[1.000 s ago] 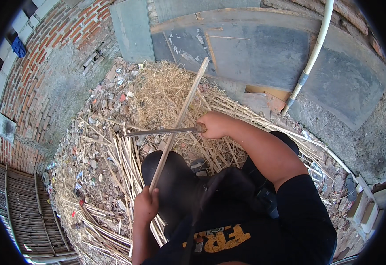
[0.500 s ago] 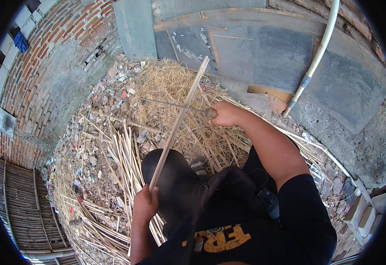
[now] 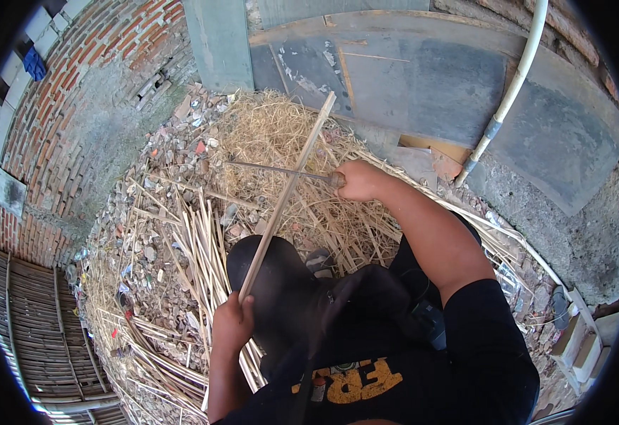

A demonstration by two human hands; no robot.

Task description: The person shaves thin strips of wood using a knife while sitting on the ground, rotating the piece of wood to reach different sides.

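**Bamboo strip held slantwise, blade laid across it**

The left hand (image 3: 233, 322) was wrapped in a closed fist round the lower end of a long bamboo strip (image 3: 288, 191). The strip was pale tan, thin, flat and straight, and it ran up and away from the person at a slant, its far end reaching over the heap of dry shavings (image 3: 274, 134) toward the grey slab (image 3: 423, 85). Its lower part passed over the person's dark-clad knee (image 3: 274, 276).

The right hand (image 3: 359, 180) was clenched round the handle of a knife (image 3: 281, 171), whose slim, dark blade pointed leftward and crossed the strip about midway along its length. Whether the edge was biting into the strip or only lying against it could not be told.

Left of the knee lay a loose bundle of similar split bamboo sticks (image 3: 196, 241), spread over rubble and small stones. A brick wall (image 3: 90, 106) curved along the left, and a white pipe (image 3: 511, 88) leaned over the slab at the right.
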